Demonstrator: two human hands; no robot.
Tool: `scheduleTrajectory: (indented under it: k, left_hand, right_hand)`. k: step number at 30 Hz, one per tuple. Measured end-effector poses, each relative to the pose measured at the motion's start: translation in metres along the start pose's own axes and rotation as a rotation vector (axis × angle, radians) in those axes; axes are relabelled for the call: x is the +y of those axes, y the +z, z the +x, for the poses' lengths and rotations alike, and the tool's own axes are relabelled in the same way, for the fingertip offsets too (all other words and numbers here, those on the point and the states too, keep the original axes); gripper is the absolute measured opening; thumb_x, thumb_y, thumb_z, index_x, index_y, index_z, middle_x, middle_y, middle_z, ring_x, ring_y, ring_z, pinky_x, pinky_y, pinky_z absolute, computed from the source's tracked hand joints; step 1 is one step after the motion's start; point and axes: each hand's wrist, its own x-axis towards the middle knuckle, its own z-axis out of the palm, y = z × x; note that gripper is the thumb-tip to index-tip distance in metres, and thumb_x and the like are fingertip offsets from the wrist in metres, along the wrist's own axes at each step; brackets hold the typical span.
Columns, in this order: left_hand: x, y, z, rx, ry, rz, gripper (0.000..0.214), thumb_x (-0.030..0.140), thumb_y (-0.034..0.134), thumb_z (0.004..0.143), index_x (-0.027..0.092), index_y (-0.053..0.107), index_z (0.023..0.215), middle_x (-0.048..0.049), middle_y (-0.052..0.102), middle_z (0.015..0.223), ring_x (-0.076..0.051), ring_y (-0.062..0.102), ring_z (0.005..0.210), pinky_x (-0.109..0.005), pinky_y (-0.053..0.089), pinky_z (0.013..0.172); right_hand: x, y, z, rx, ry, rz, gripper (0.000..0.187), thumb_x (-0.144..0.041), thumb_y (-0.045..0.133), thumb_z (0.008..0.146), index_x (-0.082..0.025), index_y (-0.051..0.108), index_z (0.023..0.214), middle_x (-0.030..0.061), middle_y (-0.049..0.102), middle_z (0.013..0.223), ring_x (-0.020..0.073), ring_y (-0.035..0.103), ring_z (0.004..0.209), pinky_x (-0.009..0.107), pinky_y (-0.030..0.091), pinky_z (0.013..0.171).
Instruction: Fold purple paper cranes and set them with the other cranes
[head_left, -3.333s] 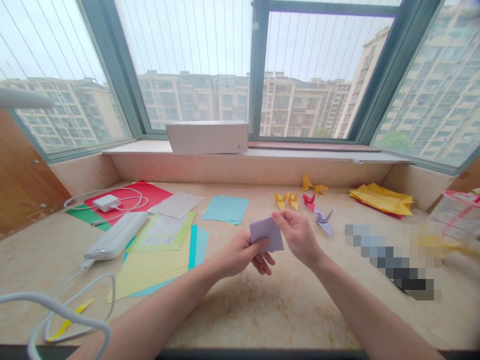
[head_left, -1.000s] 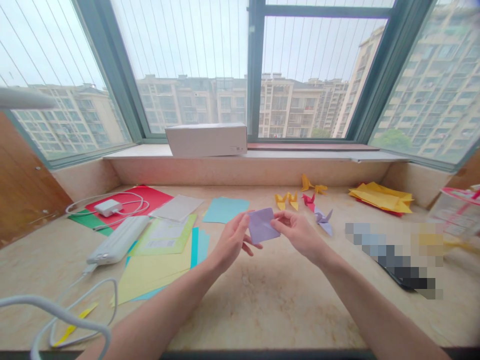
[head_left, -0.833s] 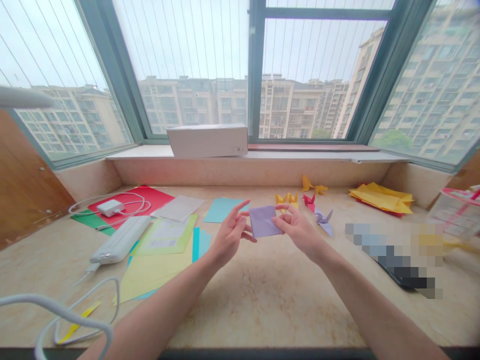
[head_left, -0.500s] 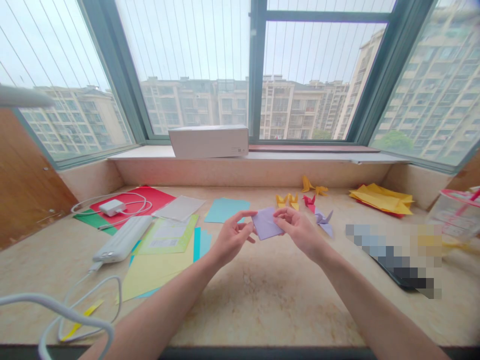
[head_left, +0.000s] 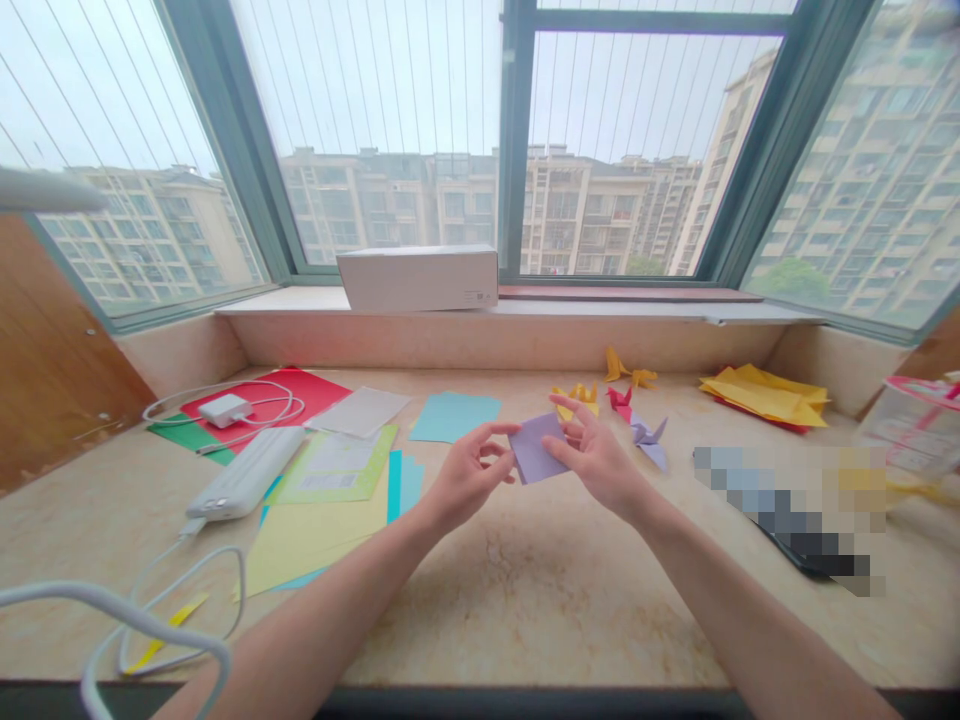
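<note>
A folded lilac paper square hangs above the stone sill between my two hands. My right hand pinches its right edge with thumb and fingers, the other fingers spread behind it. My left hand is at its left edge, thumb and forefinger tips touching the corner, the remaining fingers loosely curled. Just beyond the hands lie folded paper cranes: yellow ones, a red one and a lilac one.
Coloured sheets are spread at the left, with a white power bank, a charger and cable. A white box stands on the ledge. A yellow paper stack and a clear container are at the right.
The lilac paper was lifted from lower down and turned between the hands. My right hand's fingers have spread behind it; my left hand has shifted to the left corner.
</note>
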Motion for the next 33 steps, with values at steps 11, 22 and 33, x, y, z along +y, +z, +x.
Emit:
scheduleTrajectory:
  k: [11, 22, 33]
  left_hand:
    - [-0.0013, 0.0032, -0.0005, -0.02, -0.012, -0.08, 0.044, 0.031, 0.066, 0.087, 0.02, 0.055, 0.128, -0.0079, 0.062, 0.108, -0.013, 0.065, 0.075, -0.021, 0.053, 0.059]
    - [0.003, 0.0026, 0.0047, 0.13, -0.041, -0.139, 0.048, 0.025, 0.065, 0.083, 0.018, 0.048, 0.127, -0.006, 0.063, 0.104, -0.011, 0.064, 0.061, -0.025, 0.057, 0.052]
    - [-0.0043, 0.0041, 0.0028, 0.062, 0.014, -0.156, 0.049, 0.024, 0.064, 0.086, 0.024, 0.047, 0.132, -0.005, 0.061, 0.107, -0.012, 0.065, 0.07, -0.022, 0.056, 0.055]
  right_hand:
    - [-0.0014, 0.0072, -0.005, -0.098, 0.002, -0.039, 0.058, -0.042, 0.066, 0.088, -0.023, 0.046, 0.14, 0.0102, 0.07, 0.109, 0.0219, 0.07, 0.09, 0.039, 0.057, 0.08]
    - [-0.0023, 0.005, -0.0036, -0.053, -0.084, -0.147, 0.06, -0.042, 0.064, 0.09, -0.023, 0.043, 0.144, 0.0131, 0.064, 0.121, 0.0219, 0.069, 0.097, 0.039, 0.055, 0.086]
    - [-0.0029, 0.0056, -0.0033, 0.011, -0.169, -0.333, 0.051, -0.027, 0.067, 0.086, -0.023, 0.055, 0.135, 0.0101, 0.07, 0.114, 0.0235, 0.066, 0.1, 0.039, 0.055, 0.082]
